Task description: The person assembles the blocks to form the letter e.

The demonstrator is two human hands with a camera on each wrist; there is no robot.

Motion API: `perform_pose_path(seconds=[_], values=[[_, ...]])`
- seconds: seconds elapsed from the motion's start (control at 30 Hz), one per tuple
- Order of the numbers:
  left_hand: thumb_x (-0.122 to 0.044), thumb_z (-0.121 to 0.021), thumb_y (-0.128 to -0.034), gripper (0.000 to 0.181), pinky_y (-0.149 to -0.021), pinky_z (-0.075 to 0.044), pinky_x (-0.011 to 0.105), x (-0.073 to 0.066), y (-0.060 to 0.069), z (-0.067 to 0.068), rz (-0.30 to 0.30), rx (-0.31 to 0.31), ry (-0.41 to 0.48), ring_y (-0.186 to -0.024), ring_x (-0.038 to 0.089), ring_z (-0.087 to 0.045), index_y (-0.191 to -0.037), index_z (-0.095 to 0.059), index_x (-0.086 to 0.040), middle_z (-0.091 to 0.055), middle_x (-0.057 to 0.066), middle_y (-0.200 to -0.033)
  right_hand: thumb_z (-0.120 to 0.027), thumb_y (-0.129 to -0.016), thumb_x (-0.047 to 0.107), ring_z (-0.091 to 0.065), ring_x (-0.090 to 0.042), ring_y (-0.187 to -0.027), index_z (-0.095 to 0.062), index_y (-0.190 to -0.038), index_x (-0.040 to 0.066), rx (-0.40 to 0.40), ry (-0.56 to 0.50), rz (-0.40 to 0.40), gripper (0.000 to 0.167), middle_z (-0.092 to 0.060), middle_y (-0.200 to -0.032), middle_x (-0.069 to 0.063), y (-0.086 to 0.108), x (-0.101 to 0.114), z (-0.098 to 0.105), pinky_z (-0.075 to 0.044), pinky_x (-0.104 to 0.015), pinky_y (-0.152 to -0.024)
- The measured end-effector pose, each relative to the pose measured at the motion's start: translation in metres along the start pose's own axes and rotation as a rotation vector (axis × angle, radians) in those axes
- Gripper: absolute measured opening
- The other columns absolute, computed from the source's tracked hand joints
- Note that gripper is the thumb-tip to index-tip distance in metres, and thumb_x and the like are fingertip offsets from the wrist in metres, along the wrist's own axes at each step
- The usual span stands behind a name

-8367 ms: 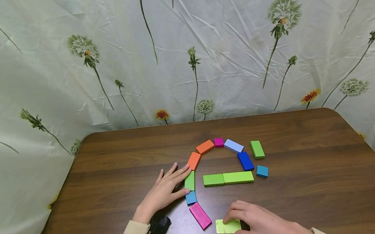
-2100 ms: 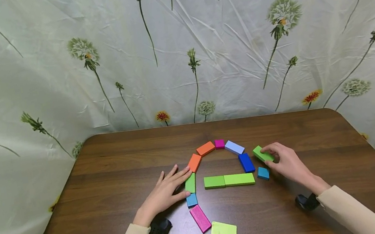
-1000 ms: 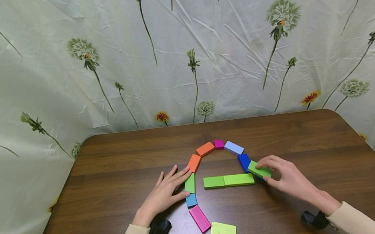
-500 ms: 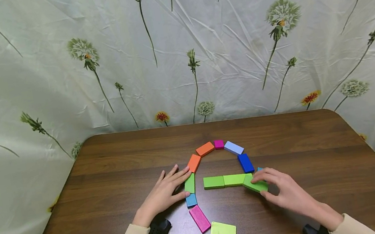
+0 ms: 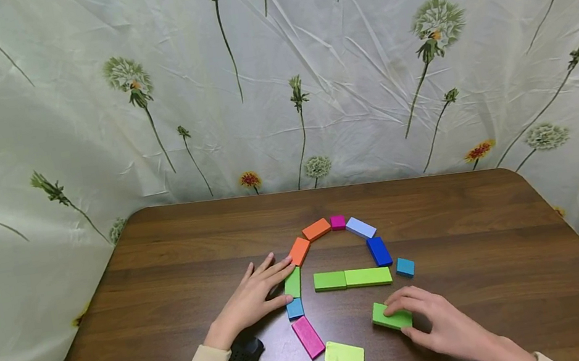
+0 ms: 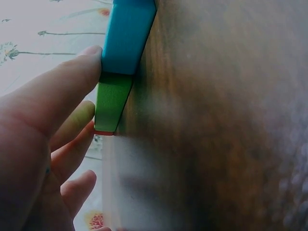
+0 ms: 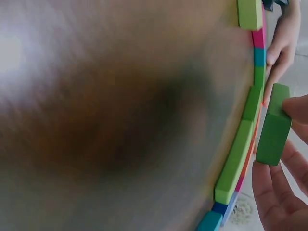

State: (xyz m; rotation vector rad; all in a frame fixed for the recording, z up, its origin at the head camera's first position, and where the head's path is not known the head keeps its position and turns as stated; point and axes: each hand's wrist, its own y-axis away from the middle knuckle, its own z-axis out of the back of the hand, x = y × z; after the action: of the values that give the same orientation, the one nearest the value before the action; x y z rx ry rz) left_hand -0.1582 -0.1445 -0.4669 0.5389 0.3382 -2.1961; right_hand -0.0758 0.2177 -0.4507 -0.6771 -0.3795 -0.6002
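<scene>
My right hand (image 5: pixel 440 323) pinches a green block (image 5: pixel 391 316) between thumb and fingers, right of the yellow-green block (image 5: pixel 344 356). The right wrist view shows this held block (image 7: pixel 273 130) raised off the tabletop. With fingers spread, my left hand (image 5: pixel 248 302) rests against the curve's left side. Its fingertips touch near an orange block (image 5: pixel 300 250) and a standing green block (image 5: pixel 293 283), its thumb by a small blue block (image 5: pixel 295 309). In the left wrist view, the thumb meets the blue block (image 6: pixel 126 41), beside the green one (image 6: pixel 113 101). A pink block (image 5: pixel 309 338) follows below.
The curve continues over another orange block (image 5: pixel 316 229), a magenta block (image 5: pixel 337 222), a light blue block (image 5: pixel 361 228) and a dark blue block (image 5: pixel 379 251). Inside lie two green blocks in line (image 5: pixel 368 277). A small blue block (image 5: pixel 405 267) sits apart on the wooden table (image 5: pixel 487 226).
My right hand has carried the green block from the upper right, past the dark blue block, down toward the near side. Earlier it set the yellow-green block by the pink one. The left hand stays put.
</scene>
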Motion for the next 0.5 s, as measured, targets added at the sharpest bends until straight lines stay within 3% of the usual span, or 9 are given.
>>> perform_pose_path(seconds=[0.3, 0.5], values=[[-0.044, -0.059, -0.0922, 0.063, -0.108, -0.008, 0.064, -0.001, 0.001, 0.000, 0.007, 0.000, 0.001, -0.144, 0.029, -0.013, -0.146, -0.043, -0.015, -0.032, -0.002, -0.153, -0.072, -0.076, -0.004, -0.055, -0.010, -0.101, -0.062, -0.111, 0.022, 0.165, -0.049, -0.035, 0.045, -0.057, -0.115, 0.007, 0.011, 0.011, -0.010, -0.049, -0.022, -0.078], [-0.044, -0.060, -0.0922, 0.063, -0.107, -0.009, 0.065, -0.001, 0.000, 0.000, 0.009, 0.000, -0.008, -0.143, 0.030, -0.014, -0.146, -0.043, -0.015, -0.032, -0.002, -0.153, -0.071, -0.081, 0.003, -0.054, -0.008, -0.103, -0.063, -0.110, 0.023, 0.272, -0.088, -0.118, 0.037, -0.057, -0.116, 0.010, 0.014, 0.015, -0.011, -0.050, -0.027, -0.082]])
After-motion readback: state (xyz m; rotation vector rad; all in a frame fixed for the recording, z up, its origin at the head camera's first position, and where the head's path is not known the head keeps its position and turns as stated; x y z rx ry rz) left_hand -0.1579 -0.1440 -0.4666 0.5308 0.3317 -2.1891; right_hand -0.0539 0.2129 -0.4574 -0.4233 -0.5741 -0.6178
